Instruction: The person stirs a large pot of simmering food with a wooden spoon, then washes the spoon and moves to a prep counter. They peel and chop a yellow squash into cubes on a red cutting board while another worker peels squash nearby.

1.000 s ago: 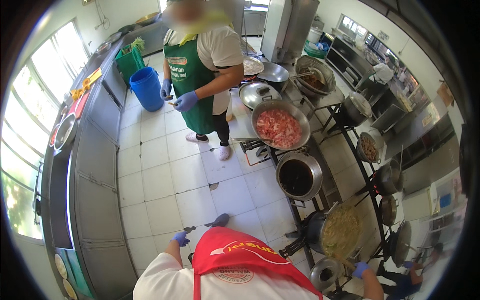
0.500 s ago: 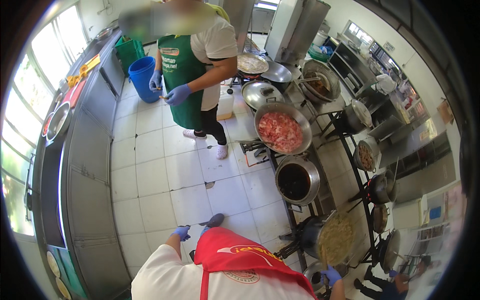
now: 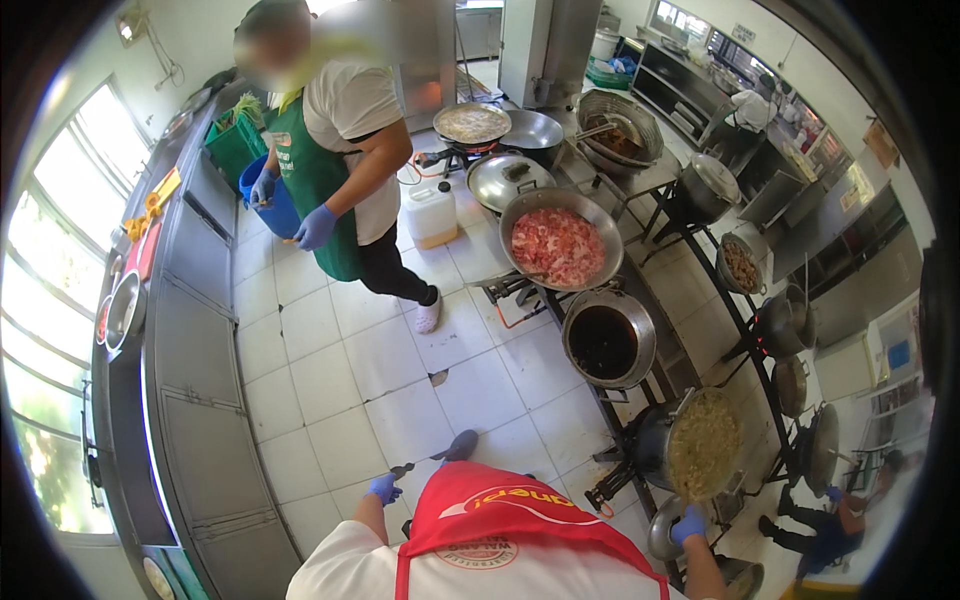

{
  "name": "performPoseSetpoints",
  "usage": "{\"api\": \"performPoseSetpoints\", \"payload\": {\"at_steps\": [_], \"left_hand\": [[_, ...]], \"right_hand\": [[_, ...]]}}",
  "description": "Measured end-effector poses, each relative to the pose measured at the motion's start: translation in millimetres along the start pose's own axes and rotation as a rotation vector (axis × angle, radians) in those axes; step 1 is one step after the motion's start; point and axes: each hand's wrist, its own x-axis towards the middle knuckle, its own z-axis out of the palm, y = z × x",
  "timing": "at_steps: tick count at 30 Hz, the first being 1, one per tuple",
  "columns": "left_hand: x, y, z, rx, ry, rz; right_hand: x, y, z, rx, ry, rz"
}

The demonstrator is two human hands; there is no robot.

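Blue-gloved R hand (image 3: 689,524), grip wrapped on tan wooden handle (image 3: 692,502), swung ~5 to 6 o'clock of round dark metal pot (image 3: 651,446) w/ yellow-green food (image 3: 708,440) (view's 4 o'clock), so handle's now rimside; blue-gloved L hand (image 3: 383,488) half-spread, empty AFAICT.

Windows (image 3: 60,295): blown out to white, daylight coming in well left of the left hand (image 3: 383,488).
Cabinets (image 3: 212,435): duller, in shade, between that hand and the windows.
Floor tiles (image 3: 480,390): bright, pale sheen ahead of the left hand.
Lid (image 3: 497,180): steel glare, far ahead of the right hand (image 3: 688,524).
Co-worker's head (image 3: 275,45): heavily blurred.
Rim: black, edges bowed beyond both hands.
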Motion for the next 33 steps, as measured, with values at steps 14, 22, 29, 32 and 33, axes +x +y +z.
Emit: {"api": "performPoseSetpoints", "payload": {"at_steps": [14, 22, 29, 32, 33], "left_hand": [[-26.5, 13.8, -27.3, 0.071, 0.081, 0.089], [-22.4, 19.5, -22.3, 0.071, 0.01, 0.109], [7.9, -16.5, -23.4, 0.103, -0.053, 0.024], [15.3, -24.1, -28.7, 0.107, -0.066, 0.002], [18.4, -25.8, -29.8, 0.105, -0.07, -0.002]], "right_hand": [[117.5, 42.8, 49.0, 0.091, 0.117, 0.093], [139.3, 120.9, 46.2, 0.106, 0.139, 0.117], [121.9, 126.5, -3.8, -0.393, -0.379, 0.103], [104.0, 134.1, -15.2, -0.261, -0.473, 0.083], [97.8, 136.0, -21.8, -0.091, -0.493, 0.098]]}}
